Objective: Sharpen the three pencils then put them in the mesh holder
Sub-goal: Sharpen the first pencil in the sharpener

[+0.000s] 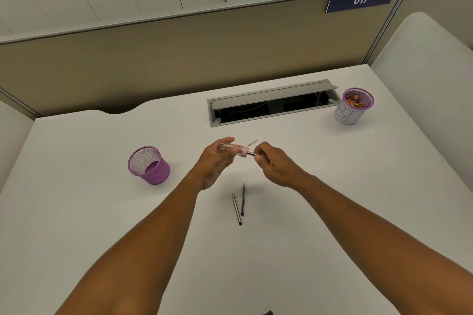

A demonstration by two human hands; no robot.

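left hand (217,158) wrapped round clear pink-capped sharpener (236,149); right hand (272,163) pinches dark pencil (252,153), tip inside. sharpening step, likely. two striped pencils (239,204) lie on white desk (332,186). next: twist, withdraw, carry to empty purple mesh holder (148,165) at left.

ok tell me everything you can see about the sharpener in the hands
The sharpener is a small tube with a clear, plastic-looking barrel and a pale pink cap end, from which a thin pink flap sticks up. It is held off the desk, lying roughly sideways. The left hand wraps the clear barrel; a pencil, pinched by the right hand, enters the pink end. Whether shavings are inside is too small to tell.
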